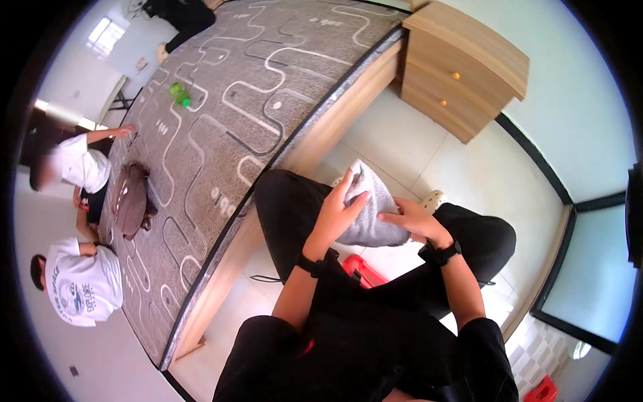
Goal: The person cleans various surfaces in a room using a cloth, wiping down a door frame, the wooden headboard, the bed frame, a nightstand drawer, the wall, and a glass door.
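Observation:
A grey cloth (375, 211), bunched and folded to a peak at its top, is held up between my knees. My left hand (337, 213) grips its left side, with fingers along the upper part. On the right side, my right hand (416, 220) holds the cloth with its thumb on the front; some of its fingers are hidden behind the fabric. Below the cloth, a red object (364, 271) shows between my legs, partly covered by them.
A large patterned mattress (221, 134) fills the left, bearing a green bottle (179, 94) and a brown bag (131, 201). Two people in white shirts sit at its far side; another in black is at the top. A wooden nightstand (462, 63) stands ahead.

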